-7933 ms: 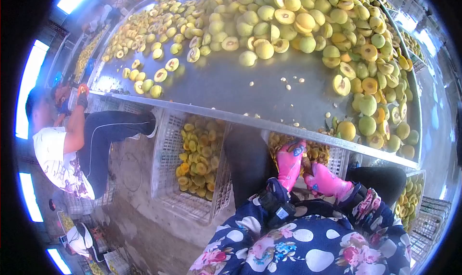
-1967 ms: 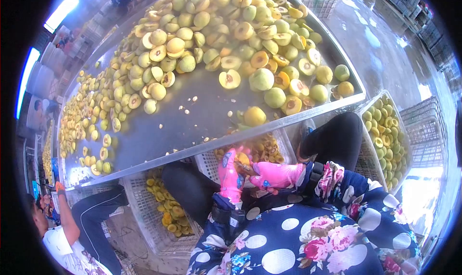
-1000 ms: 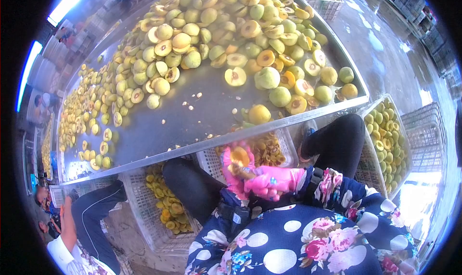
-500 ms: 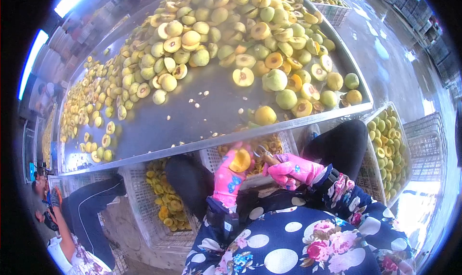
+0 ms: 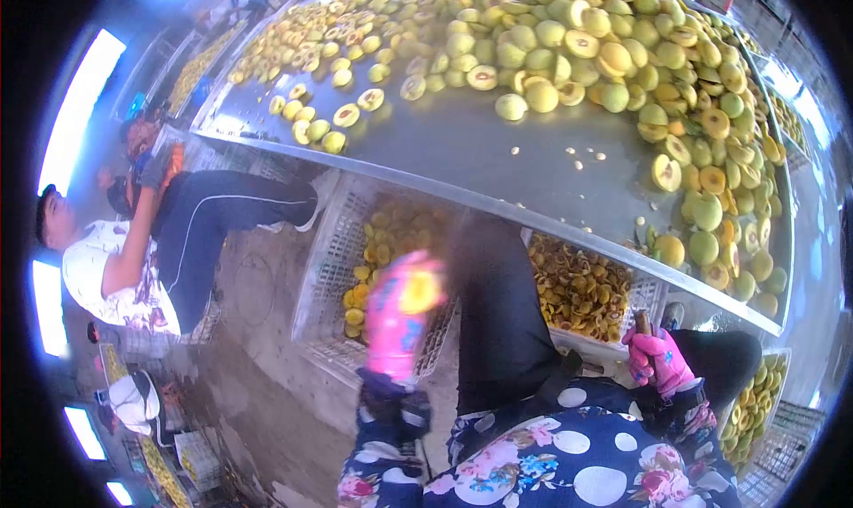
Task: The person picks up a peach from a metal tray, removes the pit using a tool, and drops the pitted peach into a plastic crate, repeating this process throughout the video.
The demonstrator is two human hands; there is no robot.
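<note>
My left hand [image 5: 397, 317], in a pink glove and blurred by motion, holds a yellow fruit half [image 5: 420, 291] over a white crate [image 5: 313, 308] of yellow fruit pieces. To the right, my right hand [image 5: 659, 359], also pink-gloved, is closed around a tool with a brown handle [image 5: 642, 322]; the tool's far end cannot be made out. Between my legs stands another crate [image 5: 647, 297] filled with brownish-yellow pieces. Above both crates runs the edge of a metal table [image 5: 498, 208], bearing a large heap of whole and halved green-yellow fruit [image 5: 613, 57].
On the left sits a co-worker [image 5: 120, 259] in a white top and dark trousers, with gloved hands raised. A crate of halved fruit [image 5: 755, 406] stands at the lower right. Further people and fruit-laden tables are at the far left.
The view has turned left. My left hand, with the fruit half, has moved left from beside my right hand to over the left crate. My right hand stays closed on the tool.
</note>
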